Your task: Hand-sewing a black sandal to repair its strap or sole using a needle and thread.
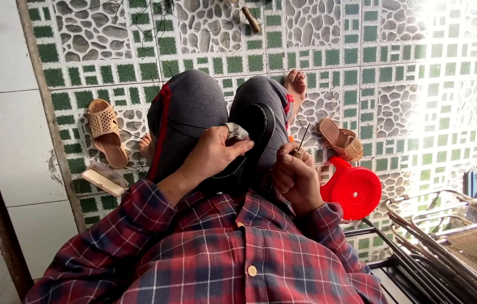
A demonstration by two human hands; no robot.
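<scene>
We are watching a seated person gripping a black shoe (255, 126) between the knees, above the tiled floor (362, 50). The left hand (213, 152) is closing on the shoe's upper edge and a bit of white cloth (237, 131); the right hand (295, 177) is clenching around an awl-like tool (301, 141), tip pointing up beside the shoe. We are judging the risk: the tool is sitting near the left fingers, so a slip could be jabbing them; the shoe could be twisting loose from the knees. A red lid-like plastic piece (354, 191) is lying just beside the right hand.
</scene>
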